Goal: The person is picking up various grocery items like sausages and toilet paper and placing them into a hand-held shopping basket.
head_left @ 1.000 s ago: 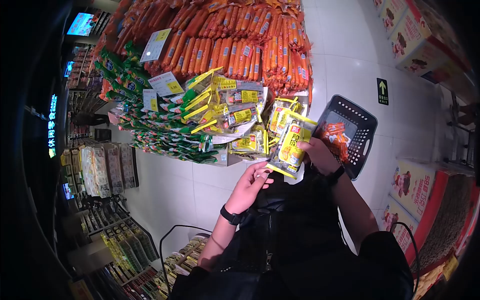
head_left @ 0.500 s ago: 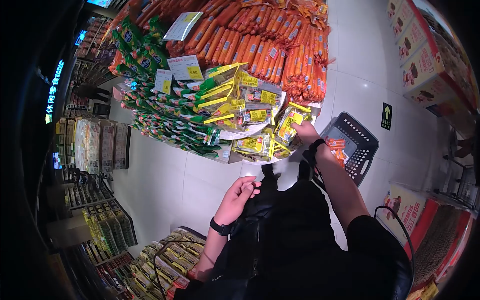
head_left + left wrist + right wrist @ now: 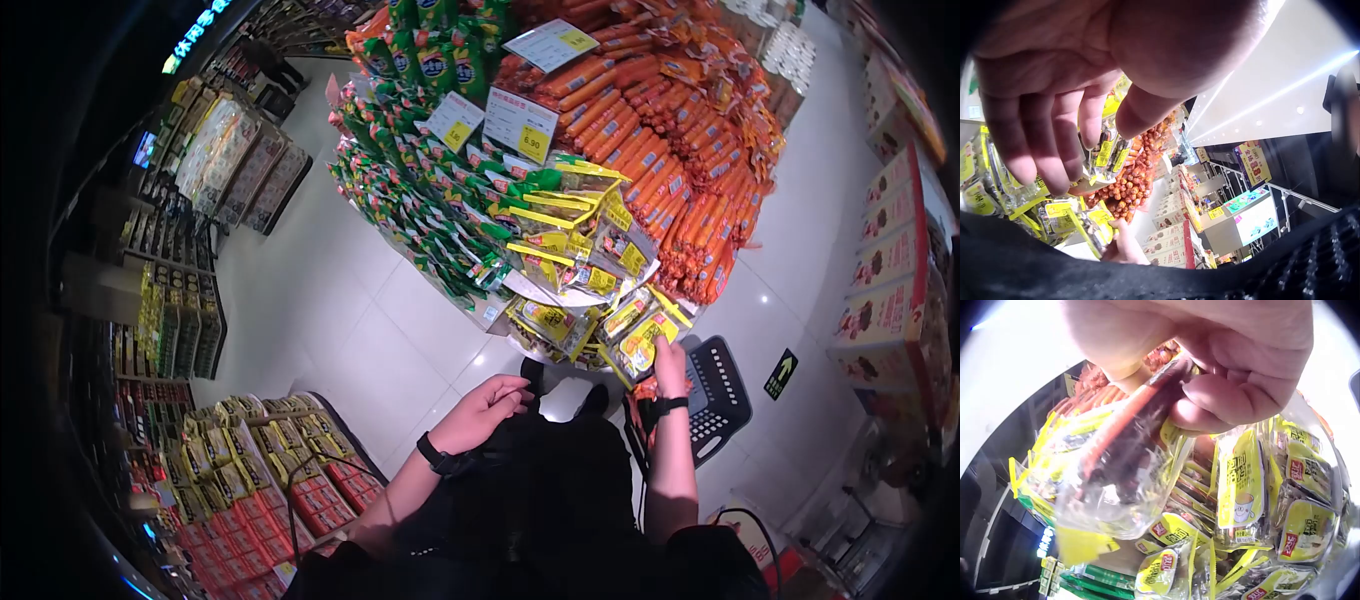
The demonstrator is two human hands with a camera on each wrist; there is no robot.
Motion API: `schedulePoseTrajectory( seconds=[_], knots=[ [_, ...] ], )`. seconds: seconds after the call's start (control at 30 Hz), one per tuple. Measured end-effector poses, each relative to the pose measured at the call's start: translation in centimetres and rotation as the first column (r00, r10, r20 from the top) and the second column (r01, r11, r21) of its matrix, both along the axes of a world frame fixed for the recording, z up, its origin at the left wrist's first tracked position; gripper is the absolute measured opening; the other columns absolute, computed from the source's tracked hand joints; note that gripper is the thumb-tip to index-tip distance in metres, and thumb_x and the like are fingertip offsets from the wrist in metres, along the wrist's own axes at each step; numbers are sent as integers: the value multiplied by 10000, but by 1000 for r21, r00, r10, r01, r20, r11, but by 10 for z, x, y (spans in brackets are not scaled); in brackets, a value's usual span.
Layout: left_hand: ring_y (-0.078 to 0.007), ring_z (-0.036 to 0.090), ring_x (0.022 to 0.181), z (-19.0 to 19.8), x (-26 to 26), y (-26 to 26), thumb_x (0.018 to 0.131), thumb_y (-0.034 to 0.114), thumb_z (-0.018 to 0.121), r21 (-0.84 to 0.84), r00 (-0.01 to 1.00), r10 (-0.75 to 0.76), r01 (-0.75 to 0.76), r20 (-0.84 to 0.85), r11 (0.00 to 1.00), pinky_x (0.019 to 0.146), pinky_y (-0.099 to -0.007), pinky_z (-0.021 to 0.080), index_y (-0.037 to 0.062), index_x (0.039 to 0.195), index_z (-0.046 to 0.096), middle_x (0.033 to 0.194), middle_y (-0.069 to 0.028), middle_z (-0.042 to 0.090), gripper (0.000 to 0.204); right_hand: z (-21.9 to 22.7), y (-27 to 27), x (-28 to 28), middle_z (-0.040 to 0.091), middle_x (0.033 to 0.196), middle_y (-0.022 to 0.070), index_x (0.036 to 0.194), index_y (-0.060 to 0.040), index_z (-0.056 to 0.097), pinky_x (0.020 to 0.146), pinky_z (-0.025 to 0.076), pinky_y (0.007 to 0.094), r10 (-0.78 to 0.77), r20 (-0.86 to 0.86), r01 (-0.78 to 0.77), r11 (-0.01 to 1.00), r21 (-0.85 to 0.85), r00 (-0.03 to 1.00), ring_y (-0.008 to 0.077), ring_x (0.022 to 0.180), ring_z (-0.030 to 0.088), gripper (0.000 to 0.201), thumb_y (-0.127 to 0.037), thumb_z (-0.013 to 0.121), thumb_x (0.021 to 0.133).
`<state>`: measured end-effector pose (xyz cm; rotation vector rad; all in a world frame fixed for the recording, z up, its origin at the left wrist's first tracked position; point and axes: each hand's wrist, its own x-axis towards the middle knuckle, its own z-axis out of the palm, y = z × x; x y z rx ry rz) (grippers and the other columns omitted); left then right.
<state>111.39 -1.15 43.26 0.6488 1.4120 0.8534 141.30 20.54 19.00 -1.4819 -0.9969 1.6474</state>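
My right hand (image 3: 672, 368) pinches the edge of a clear snack bag (image 3: 640, 350) with a yellow label, at the near corner of the display. From the right wrist view, the snack bag (image 3: 1129, 456) shows dark brown pieces through its clear back, tilted over a pile of like yellow-labelled bags (image 3: 1241, 487). Thumb and curled fingers of the right hand (image 3: 1235, 356) meet at its upper edge. In front of my body, the left hand (image 3: 485, 412) holds nothing, its fingers loosely bent. The left wrist view shows that hand (image 3: 1066, 81) with fingers hanging apart.
Orange-wrapped sausages (image 3: 650, 160) and green packets (image 3: 420, 190) fill the display, under price cards (image 3: 520, 125). A dark shopping basket (image 3: 728, 400) stands on the floor (image 3: 340, 300) right of the display. Stacked boxes (image 3: 885, 290) line the right; a low shelf of packets (image 3: 250, 470) is behind left.
My right hand has moved the bag away from my body to the pile at the display's corner. The left hand has drawn away from the bag. The head view has turned.
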Motion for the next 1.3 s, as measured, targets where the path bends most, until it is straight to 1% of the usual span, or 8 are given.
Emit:
schedulePoseTrajectory(
  seconds=[0.17, 0.3, 0.4, 0.43, 0.5, 0.67, 0.97, 1.3],
  knots=[
    [-161, 680, 1171, -12, -5, 11, 1155, 147, 535, 50, 994, -96, 98, -46, 994, 1065, -329, 542, -13, 1494, 531, 1359, -119, 689, 375, 88, -27, 14, 750, 1054, 78, 1137, 49, 700, 803, 560, 299, -83, -270, 30, 981, -193, 959, 145, 885, 711, 266, -180, 592, 1056],
    [-156, 676, 1179, -18, -11, 24, 1155, 158, 540, 51, 992, -124, 124, 7, 991, 1062, -325, 548, -4, 1501, 527, 1360, -116, 685, 382, 149, -20, -15, 747, 1020, 36, 1206, 24, 684, 705, 528, 257, -16, -329, -16, 996, -93, 944, 85, 807, 683, 273, -212, 596, 1100],
    [-153, 670, 1193, -23, -15, 31, 1155, 180, 556, 33, 992, -126, 125, 25, 992, 1060, -324, 549, 9, 1497, 531, 1348, -102, 685, 384, 182, 0, -38, 751, 1141, 82, 1241, 38, 670, 826, 560, 289, 118, -256, -119, 993, 11, 959, 138, 949, 713, 321, -242, 558, 1131],
    [-154, 670, 1197, -27, -17, 32, 1154, 180, 557, 42, 989, -148, 147, 27, 988, 1062, -325, 547, 8, 1494, 532, 1350, -102, 684, 382, 182, 9, -40, 743, 1060, 31, 1239, 0, 677, 663, 491, 251, 200, -256, -194, 980, 48, 946, 79, 809, 661, 305, -261, 557, 1138],
    [-154, 669, 1206, -21, -26, 37, 1154, 178, 558, 59, 983, -184, 182, 25, 981, 1066, -325, 543, 7, 1489, 536, 1354, -103, 682, 377, 221, 16, -83, 718, 976, -17, 1222, -32, 681, 564, 388, 238, 91, -280, -69, 994, 87, 956, 44, 702, 582, 291, -284, 563, 1139],
    [-145, 674, 1153, -19, -53, 33, 1141, 132, 535, 160, 987, -102, 83, 120, 984, 1033, -302, 528, -14, 1472, 553, 1274, -84, 704, 362, 259, 48, -131, 684, 880, -45, 1163, -77, 691, 561, 388, 203, 234, -242, -201, 968, 152, 942, 33, 643, 538, 234, -294, 614, 1123],
    [-147, 682, 1129, -42, -115, 14, 1144, 103, 524, 274, 983, 16, -67, 185, 959, 1012, -314, 538, -1, 1456, 572, 1265, -92, 707, 333, 274, 94, -206, 654, 865, -40, 1102, -71, 694, 609, 372, 231, 372, -116, -353, 923, 155, 921, 56, 651, 485, 325, -373, 583, 1151],
    [-148, 695, 1101, -59, -153, 21, 1142, 92, 523, 274, 973, 15, -80, 231, 959, 982, -304, 554, 14, 1442, 573, 1244, -83, 695, 314, 251, 111, -226, 613, 784, -19, 995, -95, 637, 623, 427, 262, 242, -155, -236, 970, 56, 958, 102, 633, 535, 244, -299, 639, 1129]
  ],
)
